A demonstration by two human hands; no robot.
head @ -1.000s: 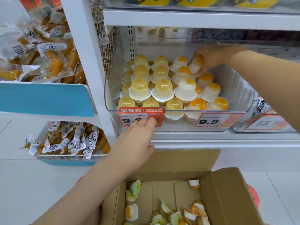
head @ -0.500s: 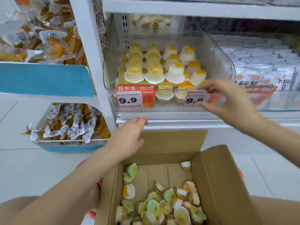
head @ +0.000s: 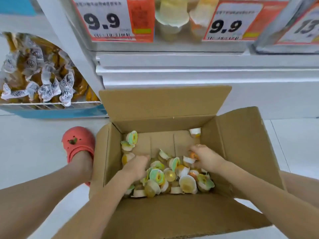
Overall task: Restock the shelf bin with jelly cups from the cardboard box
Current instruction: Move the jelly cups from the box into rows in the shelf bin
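Observation:
The open cardboard box (head: 164, 104) sits on the floor below the shelf, with a loose pile of jelly cups (head: 172, 176) in its bottom. My left hand (head: 136, 165) is down in the left side of the pile, fingers bent into the cups and fingertips hidden. My right hand (head: 206, 157) is at the right of the pile, fingers curled round an orange jelly cup (head: 193, 155). The clear shelf bin (head: 172, 44) shows only its front edge at the top, with a few cups behind two 9.9 price tags (head: 110, 19).
My foot in a red clog (head: 77, 144) stands just left of the box. A wire basket of wrapped snacks (head: 39, 78) is low on the left. The white shelf base (head: 207, 75) runs behind the box. Another bin (head: 302, 26) sits top right.
My view has tilted down from the shelf to the box. Both hands have dropped from the bin's front edge into the pile of cups.

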